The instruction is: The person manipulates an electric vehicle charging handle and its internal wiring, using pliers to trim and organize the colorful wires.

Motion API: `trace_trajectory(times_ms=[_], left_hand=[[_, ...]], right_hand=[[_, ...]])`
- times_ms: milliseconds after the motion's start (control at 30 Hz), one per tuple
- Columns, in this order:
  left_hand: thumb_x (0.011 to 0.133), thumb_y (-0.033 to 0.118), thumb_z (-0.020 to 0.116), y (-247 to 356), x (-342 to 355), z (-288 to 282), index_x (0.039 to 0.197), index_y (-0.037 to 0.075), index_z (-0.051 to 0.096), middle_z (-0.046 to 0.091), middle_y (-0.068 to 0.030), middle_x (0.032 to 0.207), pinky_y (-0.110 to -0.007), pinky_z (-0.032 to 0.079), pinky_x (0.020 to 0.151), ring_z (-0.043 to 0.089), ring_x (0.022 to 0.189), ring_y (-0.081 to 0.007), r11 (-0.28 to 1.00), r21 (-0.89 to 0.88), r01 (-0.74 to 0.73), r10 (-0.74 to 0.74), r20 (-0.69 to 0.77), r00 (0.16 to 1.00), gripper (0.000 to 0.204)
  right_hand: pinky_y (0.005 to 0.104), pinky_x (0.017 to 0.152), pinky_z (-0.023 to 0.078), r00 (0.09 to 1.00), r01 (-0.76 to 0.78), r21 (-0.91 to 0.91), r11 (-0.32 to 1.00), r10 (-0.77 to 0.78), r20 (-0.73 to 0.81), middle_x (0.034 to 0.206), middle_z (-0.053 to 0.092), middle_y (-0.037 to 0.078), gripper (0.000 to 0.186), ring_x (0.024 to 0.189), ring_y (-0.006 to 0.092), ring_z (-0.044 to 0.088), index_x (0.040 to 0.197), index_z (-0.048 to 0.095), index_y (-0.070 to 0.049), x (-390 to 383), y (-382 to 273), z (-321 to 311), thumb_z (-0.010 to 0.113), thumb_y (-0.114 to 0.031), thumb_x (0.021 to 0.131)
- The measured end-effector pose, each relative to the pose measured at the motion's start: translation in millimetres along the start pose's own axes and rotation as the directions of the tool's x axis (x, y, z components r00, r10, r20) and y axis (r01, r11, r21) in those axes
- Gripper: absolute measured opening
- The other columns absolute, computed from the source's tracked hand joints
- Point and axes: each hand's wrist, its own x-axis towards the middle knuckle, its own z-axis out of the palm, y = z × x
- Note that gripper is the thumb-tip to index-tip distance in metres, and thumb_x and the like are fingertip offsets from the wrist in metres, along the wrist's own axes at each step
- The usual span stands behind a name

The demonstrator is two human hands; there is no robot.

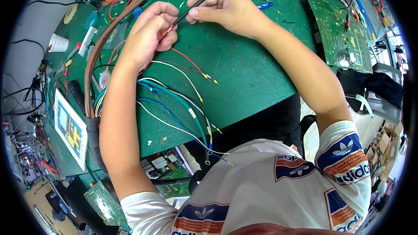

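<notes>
Over the far part of the green table [244, 74], both my hands are closed on one work piece. My left hand [150, 32] grips a red wire [165, 34] near the lower end of a thin black tube [188, 13]. The tube slants up to the right, and its upper part is pinched between thumb and fingers of my right hand [222, 8]. The red wire meets the tube's lower end; how far it runs inside is hidden. Below my left hand, loose white, blue, red and green wires [191, 111] fan out, several with small crimped tips.
A thick brown cable [101, 45] curves along the left of my left forearm. Further left are a white paper cup [58, 43] and a framed panel [70, 128]. A blue pen [264, 5] lies beyond my right wrist; a green circuit board [342, 35] stands at the right.
</notes>
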Motion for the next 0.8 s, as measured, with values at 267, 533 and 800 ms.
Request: trace_trajectory(times_ms=[267,533,800], left_hand=[[0.082,0.003,0.042,4,-3,4,0.113,0.003,0.052,0.052,-0.0026,0.088,-0.022,0.025,0.050,0.041,0.060,-0.0082,0.997,0.021,0.072,-0.072,0.032,0.997,0.033],[0.086,0.008,0.041,2,-2,3,0.116,0.001,0.052,0.053,-0.0021,0.086,-0.022,0.025,0.049,0.038,0.060,-0.0070,0.998,0.038,0.059,-0.061,0.066,0.996,0.033],[0.086,0.009,0.040,-2,1,2,0.113,0.001,0.051,0.061,-0.0085,0.087,-0.022,0.028,0.049,0.041,0.059,-0.0073,0.999,0.033,0.024,-0.027,0.099,0.995,0.030]], right_hand=[[0.0255,0.081,0.056,0.995,-0.011,-0.079,0.997,0.019,0.096,0.094,0.074,0.010,0.021,0.090,0.0127,0.070,0.112,0.065,0.003,-2,1,-3,0.067,-0.012,0.096],[0.0257,0.082,0.056,0.993,-0.030,-0.092,0.995,0.041,0.111,0.092,0.074,0.010,0.019,0.089,0.0130,0.071,0.109,0.068,0.002,-4,0,7,0.068,-0.011,0.095],[0.0267,0.083,0.056,0.989,-0.054,0.036,0.998,0.049,0.139,0.091,0.074,0.011,0.015,0.086,0.0134,0.070,0.104,0.071,0.003,-3,6,18,0.069,-0.007,0.093]])
